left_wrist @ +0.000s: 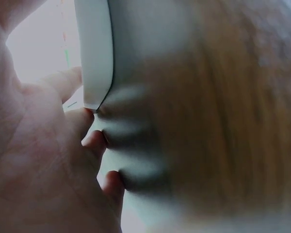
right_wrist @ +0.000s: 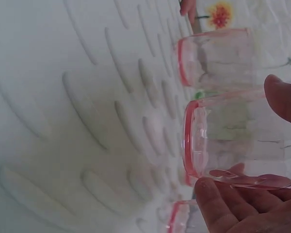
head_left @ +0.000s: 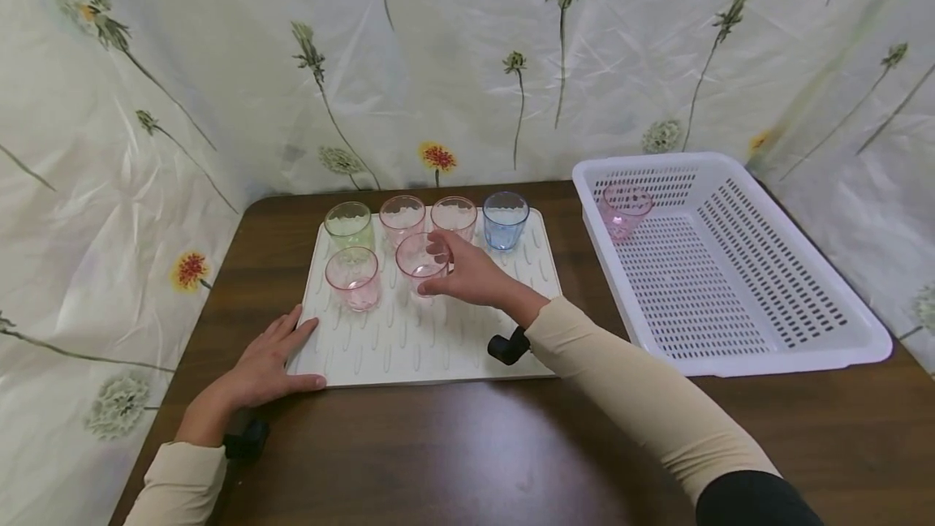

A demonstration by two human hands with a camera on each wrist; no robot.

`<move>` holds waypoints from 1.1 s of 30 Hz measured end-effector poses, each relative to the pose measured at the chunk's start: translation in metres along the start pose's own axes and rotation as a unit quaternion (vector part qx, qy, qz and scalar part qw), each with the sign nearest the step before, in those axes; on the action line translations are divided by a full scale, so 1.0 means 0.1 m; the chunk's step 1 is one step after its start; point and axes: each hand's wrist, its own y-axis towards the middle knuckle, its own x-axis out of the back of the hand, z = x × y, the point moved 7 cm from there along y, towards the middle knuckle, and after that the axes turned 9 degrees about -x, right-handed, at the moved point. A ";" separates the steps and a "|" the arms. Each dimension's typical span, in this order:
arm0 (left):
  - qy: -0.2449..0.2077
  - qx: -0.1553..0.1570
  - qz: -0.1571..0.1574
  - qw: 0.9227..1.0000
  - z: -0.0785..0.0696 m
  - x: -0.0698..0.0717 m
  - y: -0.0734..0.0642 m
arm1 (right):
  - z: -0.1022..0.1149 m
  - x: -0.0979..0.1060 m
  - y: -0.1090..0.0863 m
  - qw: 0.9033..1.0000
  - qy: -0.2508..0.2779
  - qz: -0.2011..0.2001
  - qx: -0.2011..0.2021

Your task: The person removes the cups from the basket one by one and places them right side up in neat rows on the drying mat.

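My right hand (head_left: 473, 273) holds a clear pink glass (head_left: 419, 265) with thumb and fingers on opposite sides. In the right wrist view this glass (right_wrist: 233, 133) has its thick pink base close over the ridged white drainer board (head_left: 438, 351). Left of it on the board stands another pink glass (head_left: 354, 282). Behind are a green glass (head_left: 349, 227), two pink glasses (head_left: 402, 217) and a blue glass (head_left: 506, 226). With fingers spread, my left hand (head_left: 266, 368) rests at the board's left front corner. In the left wrist view its fingertips meet the board edge (left_wrist: 96, 58).
To the right stands a white perforated plastic basket (head_left: 621, 307), with one pink glass (head_left: 625, 216) in its back left corner. Everything sits on a dark wooden table (head_left: 438, 445). A flower-patterned sheet (head_left: 453, 63) hangs behind and at the sides.
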 end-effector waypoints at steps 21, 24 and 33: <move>-0.002 0.006 0.004 1.000 0.00 0.01 -0.01 | -0.06 -0.20 0.12 0.999 0.035 -0.010 -0.013; -0.003 0.004 0.002 1.000 0.00 0.01 -0.02 | -0.06 -0.22 0.14 0.999 0.037 -0.009 -0.020; -0.010 0.006 0.003 1.000 -0.01 0.01 -0.02 | -0.03 -0.31 0.16 0.998 0.050 -0.009 -0.025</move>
